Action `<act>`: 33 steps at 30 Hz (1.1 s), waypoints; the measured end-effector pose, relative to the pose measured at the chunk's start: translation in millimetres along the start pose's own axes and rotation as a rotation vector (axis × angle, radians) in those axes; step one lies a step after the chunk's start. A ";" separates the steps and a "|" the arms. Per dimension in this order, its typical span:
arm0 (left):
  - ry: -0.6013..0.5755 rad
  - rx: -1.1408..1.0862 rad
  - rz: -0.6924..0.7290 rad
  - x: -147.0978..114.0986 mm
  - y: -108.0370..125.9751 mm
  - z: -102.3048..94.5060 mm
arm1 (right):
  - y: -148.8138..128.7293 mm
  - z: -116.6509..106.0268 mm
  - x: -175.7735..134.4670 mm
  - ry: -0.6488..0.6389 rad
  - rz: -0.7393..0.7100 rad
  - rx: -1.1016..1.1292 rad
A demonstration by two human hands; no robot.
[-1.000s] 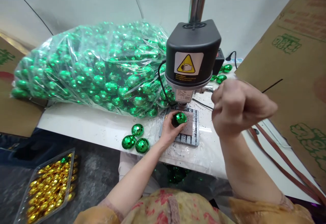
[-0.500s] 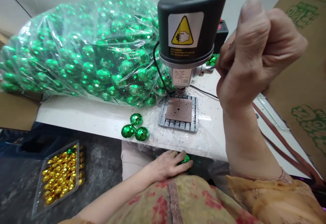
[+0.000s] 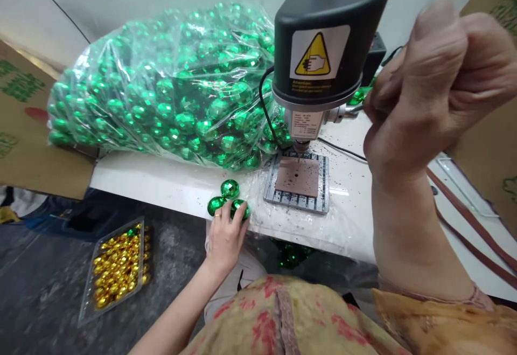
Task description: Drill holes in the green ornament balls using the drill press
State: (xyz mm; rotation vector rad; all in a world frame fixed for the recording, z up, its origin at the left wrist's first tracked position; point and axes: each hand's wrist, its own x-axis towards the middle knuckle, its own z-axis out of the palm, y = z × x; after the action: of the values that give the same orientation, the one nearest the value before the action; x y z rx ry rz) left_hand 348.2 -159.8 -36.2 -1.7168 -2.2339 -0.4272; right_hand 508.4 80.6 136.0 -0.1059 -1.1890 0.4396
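Observation:
My left hand [image 3: 228,234] reaches to the front edge of the table, its fingers closed around a shiny green faceted ball [image 3: 239,208]. Two more such balls touch or lie close beside it, one behind [image 3: 230,188] and one to the left [image 3: 215,206]. My right hand [image 3: 436,80] is raised in a fist at the side of a small black drill press [image 3: 323,48], wrapped around its feed lever [image 3: 350,111]; most of the lever is hidden by the hand. Under the drill bit, a brown plate [image 3: 297,182] with a dark hole rests on the grooved metal base [image 3: 297,200].
A large clear bag [image 3: 161,91] full of green balls lies behind. Dark shavings surround the base. A clear tray [image 3: 91,290] of gold balls stands at lower left. Cardboard boxes [image 3: 44,145] flank the table. More green balls [image 3: 293,255] show below the table edge, above my lap.
My left hand has let go of a green ball below the table edge and moved left and up onto one of the three balls. My right hand stays on the lever; the view has shifted left.

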 end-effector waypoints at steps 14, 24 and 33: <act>-0.111 -1.396 -0.388 110.3 55.6 47.1 | -10.4 0.4 -1.2 -0.026 0.086 -0.153; -0.057 -1.085 -0.171 127.9 59.3 66.2 | -16.8 1.1 1.5 -0.047 0.117 -0.173; 0.032 -0.858 0.053 135.5 67.3 68.0 | -16.1 -1.8 -0.2 -0.085 0.135 -0.245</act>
State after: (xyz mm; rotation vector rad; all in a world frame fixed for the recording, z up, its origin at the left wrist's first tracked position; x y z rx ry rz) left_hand 376.6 3.6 -40.0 -2.0823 -2.1006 -1.5549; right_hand 514.4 66.0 140.2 -0.3841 -1.3208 0.4177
